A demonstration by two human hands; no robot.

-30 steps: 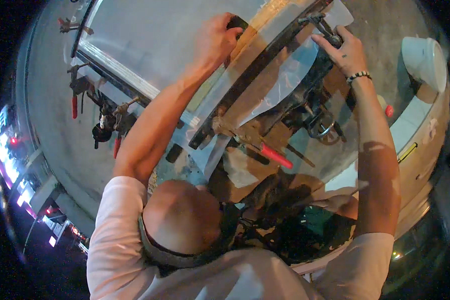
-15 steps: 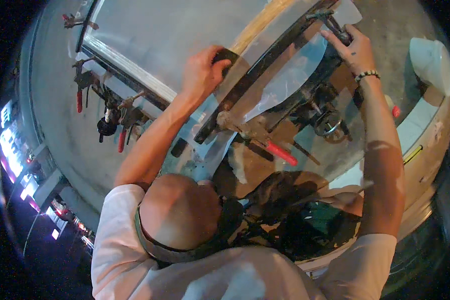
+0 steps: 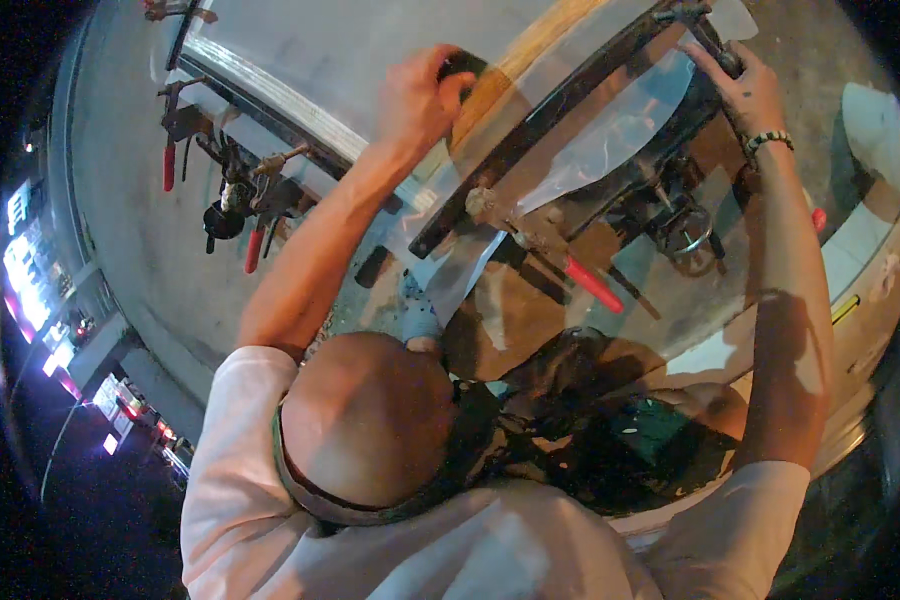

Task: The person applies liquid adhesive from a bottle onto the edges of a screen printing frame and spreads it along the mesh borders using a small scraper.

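Observation:
My left hand (image 3: pixel 420 100) is closed round a dark flat block (image 3: pixel 478 68), pressed to the light wood strip (image 3: pixel 520 55) at the edge of a pale panel (image 3: pixel 370 50). Its underside is hidden. My right hand (image 3: pixel 750 90) has its thumb and fingers round the dark body of a clamp (image 3: pixel 722 50) at the far end of a long dark bar (image 3: pixel 550 125). A second clamp with a red handle (image 3: pixel 592 284) grips the near end of the bar. Clear plastic film (image 3: pixel 610 140) hangs along the bar's right side.
Several clamps, one with a red handle (image 3: pixel 255 248), hold a dark rail along the panel's left side. A dark round metal fitting (image 3: pixel 688 232) sits right of the bar. A white curved container (image 3: pixel 875 140) stands at the far right. Bright signs (image 3: pixel 30 250) glow at the left.
The whole scene has shifted up and right in view. My left hand keeps the dark block and has moved slightly along the panel edge. My right hand stays on the clamp.

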